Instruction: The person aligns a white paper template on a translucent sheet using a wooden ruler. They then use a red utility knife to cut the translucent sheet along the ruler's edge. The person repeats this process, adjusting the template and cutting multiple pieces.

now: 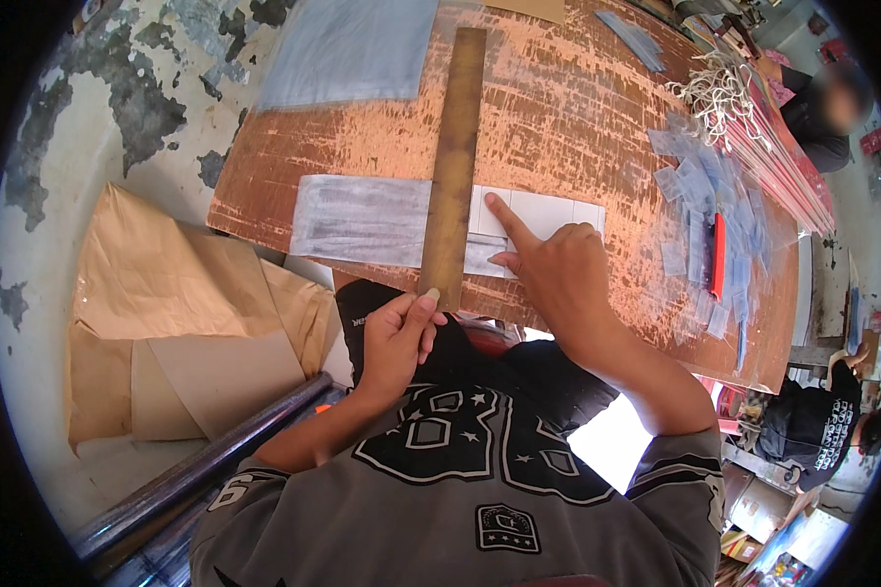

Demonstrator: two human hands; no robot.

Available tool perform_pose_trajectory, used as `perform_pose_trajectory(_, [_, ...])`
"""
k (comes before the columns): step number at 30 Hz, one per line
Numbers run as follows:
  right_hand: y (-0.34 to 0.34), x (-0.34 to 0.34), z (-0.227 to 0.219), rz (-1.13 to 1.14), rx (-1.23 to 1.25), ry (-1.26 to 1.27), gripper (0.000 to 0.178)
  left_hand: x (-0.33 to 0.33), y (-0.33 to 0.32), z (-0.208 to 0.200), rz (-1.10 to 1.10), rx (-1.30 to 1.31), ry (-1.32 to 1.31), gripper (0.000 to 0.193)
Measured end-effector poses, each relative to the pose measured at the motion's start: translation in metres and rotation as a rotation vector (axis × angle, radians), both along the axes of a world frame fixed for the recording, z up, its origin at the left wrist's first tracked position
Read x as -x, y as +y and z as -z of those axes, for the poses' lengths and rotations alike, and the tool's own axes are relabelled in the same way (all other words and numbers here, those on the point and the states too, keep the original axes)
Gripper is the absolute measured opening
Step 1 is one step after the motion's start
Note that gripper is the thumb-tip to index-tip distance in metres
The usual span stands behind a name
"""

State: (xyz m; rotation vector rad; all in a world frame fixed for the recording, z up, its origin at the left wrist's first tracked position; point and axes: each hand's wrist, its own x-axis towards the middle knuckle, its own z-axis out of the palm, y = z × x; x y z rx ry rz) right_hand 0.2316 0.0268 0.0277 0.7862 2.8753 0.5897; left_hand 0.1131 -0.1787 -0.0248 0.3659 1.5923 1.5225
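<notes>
My left hand [401,333] pinches the near end of a long flat brownish ruler [450,157] between thumb and fingers. The ruler runs away from me across a translucent grey plastic strip [357,220], which lies sideways on the worn table. On the strip's right part rests a white card [548,212] with thin cross lines. My right hand [563,269] presses its stretched index fingertip on the card, close to the ruler's right edge. Its thumb is apart, touching the plastic at the near side, and the other fingers are curled with nothing in them.
Cut clear plastic pieces [695,186] lie scattered at the right, with a red-handled cutter [718,256] on them. Beyond are pink sticks with white strings [724,98]. A larger plastic stack [352,54] lies far left. Brown paper [186,284] stands below left. Two people are at the right.
</notes>
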Motion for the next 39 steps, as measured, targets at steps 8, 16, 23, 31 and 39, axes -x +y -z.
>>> perform_pose_trajectory(8, [-0.001, -0.002, 0.000, -0.019, -0.036, 0.037, 0.079, -0.001, 0.001, -0.002, -0.001, -0.015, 0.016, 0.044])
perform_pose_trajectory(16, [0.000, -0.001, 0.000, -0.014, -0.038, 0.028, 0.080, -0.001, 0.002, -0.001, -0.003, -0.011, 0.019, 0.044])
perform_pose_trajectory(23, [-0.001, 0.000, 0.001, 0.003, -0.009, 0.032, 0.080, -0.001, 0.001, 0.001, -0.003, 0.012, 0.024, 0.046])
perform_pose_trajectory(31, [0.000, -0.001, 0.004, 0.000, -0.020, 0.042, 0.081, 0.001, 0.002, 0.000, 0.012, 0.009, 0.044, 0.045])
perform_pose_trajectory(39, [0.000, 0.000, 0.002, -0.009, -0.017, 0.048, 0.080, 0.010, 0.000, -0.005, 0.066, 0.024, 0.032, 0.048])
